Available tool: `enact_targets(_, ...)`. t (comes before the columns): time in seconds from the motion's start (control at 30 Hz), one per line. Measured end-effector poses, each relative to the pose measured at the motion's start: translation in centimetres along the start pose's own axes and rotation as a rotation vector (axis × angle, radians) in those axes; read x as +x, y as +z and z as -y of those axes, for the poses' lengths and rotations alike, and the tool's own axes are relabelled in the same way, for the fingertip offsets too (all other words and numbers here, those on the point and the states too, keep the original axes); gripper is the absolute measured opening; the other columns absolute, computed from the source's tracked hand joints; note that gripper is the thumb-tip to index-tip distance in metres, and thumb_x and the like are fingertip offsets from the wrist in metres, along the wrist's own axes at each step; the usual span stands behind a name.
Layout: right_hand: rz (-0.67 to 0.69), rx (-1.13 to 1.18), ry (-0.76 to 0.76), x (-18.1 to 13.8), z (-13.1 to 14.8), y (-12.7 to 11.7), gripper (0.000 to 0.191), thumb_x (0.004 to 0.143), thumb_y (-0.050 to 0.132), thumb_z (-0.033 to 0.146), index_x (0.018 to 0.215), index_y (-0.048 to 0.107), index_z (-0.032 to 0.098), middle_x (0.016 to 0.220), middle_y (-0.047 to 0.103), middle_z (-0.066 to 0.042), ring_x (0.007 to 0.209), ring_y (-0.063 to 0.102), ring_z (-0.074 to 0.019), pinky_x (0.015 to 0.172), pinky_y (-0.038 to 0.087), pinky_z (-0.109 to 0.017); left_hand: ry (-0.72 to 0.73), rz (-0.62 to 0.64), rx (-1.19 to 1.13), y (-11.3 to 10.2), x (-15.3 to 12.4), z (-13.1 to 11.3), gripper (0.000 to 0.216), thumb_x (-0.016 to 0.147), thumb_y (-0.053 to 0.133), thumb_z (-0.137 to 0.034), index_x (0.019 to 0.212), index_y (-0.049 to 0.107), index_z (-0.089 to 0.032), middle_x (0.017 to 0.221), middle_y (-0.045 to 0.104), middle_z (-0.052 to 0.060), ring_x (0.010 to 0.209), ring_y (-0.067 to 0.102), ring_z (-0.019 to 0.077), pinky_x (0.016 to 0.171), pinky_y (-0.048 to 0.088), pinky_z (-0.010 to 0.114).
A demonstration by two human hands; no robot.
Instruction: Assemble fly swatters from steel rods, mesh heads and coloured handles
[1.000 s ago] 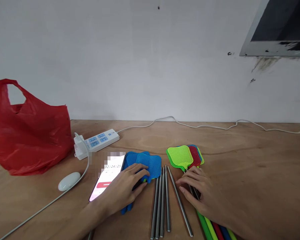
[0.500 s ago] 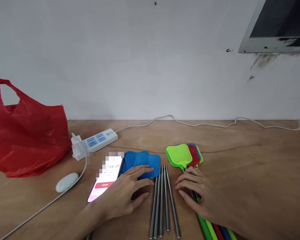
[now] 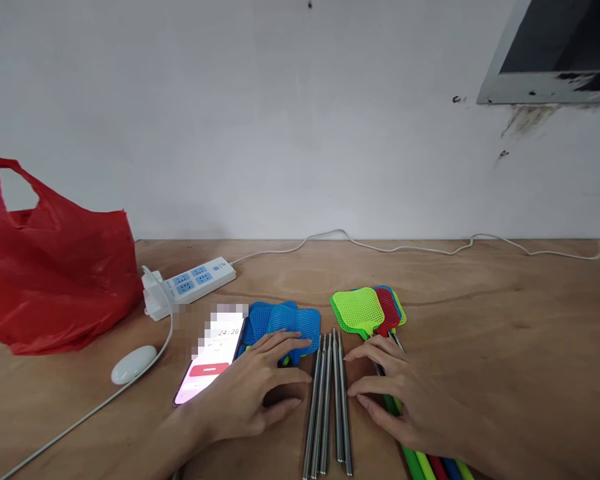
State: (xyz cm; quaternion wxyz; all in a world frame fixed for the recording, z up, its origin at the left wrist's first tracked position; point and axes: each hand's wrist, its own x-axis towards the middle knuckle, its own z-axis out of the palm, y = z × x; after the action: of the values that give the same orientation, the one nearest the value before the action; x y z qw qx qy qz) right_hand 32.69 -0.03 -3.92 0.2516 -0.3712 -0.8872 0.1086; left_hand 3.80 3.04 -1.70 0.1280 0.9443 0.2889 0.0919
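Several slim metal rods (image 3: 323,407) lie side by side on the wooden table between my two hands, pointing away from me. My left hand (image 3: 267,380) is open at their left, fingers stretched over the edge of blue mesh fly swatter heads (image 3: 300,323). On the other side my right hand (image 3: 387,383) is open too, its fingertips close against the rightmost rods. Beneath that hand run several fly swatters (image 3: 360,310) with green, red and blue heads; their coloured handles (image 3: 420,460) show below the wrist.
A lit phone (image 3: 213,360) lies under my left forearm. Left of it are a white rounded device (image 3: 134,365) on a cable, a power strip (image 3: 193,287) and a red plastic bag (image 3: 60,267). A thin white cord (image 3: 380,249) runs along the wall.
The rods on the right side have shifted left and now lie straighter and closer to the others. My right hand's fingertips moved slightly left. My left hand is nearly still.
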Motion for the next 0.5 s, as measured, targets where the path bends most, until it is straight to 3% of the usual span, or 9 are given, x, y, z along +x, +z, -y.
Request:
enact_targets(0.33,-0.032,-0.031,-0.001,-0.2,-0.3,0.2,0.026,0.09,0.056,0.013,0.101,0.072,0.031,0.12,0.063,-0.004,0.112,0.056,-0.0257,0.099,0.045,-0.05,0.008,0.011,-0.027,0.2,0.0,-0.2,0.033,0.085,0.072,-0.026,0.118,0.069,-0.031,0.152,0.046,0.005,0.14,0.042,0.0349,0.116,0.033,0.058)
enact_targets(0.5,-0.139,-0.07,0.041,-0.1,-1.2,0.6,0.02,0.091,0.054,0.011,0.099,0.067,0.023,0.102,0.064,-0.007,0.097,0.057,-0.0244,0.086,0.048,-0.045,-0.008,-0.007,-0.015,0.1,0.0,0.0,0.03,0.089,0.068,-0.027,0.118,0.065,-0.028,0.149,0.05,0.005,0.137,0.044,0.0322,0.114,0.035,0.054)
